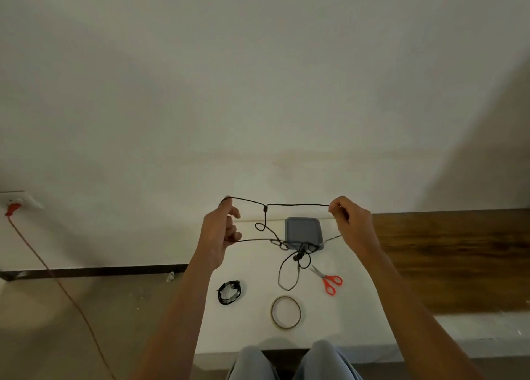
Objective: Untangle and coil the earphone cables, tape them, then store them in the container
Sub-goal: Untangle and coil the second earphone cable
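White counter (252,331) carries 1 grey container (303,230) at far edge, red-handled scissors (328,280), tape roll (286,312), 1 coiled black cable (229,292).

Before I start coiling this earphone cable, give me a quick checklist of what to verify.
1. Both hands hold the cable: left hand and right hand grip it, ok.
2. Earphone cable free of tangles: loops hang near its middle, not ok.
3. Tape roll on the table: ok.
4. Scissors beside it: ok.
5. Container open: cannot tell.
6. Coiled cable taped: cannot tell.
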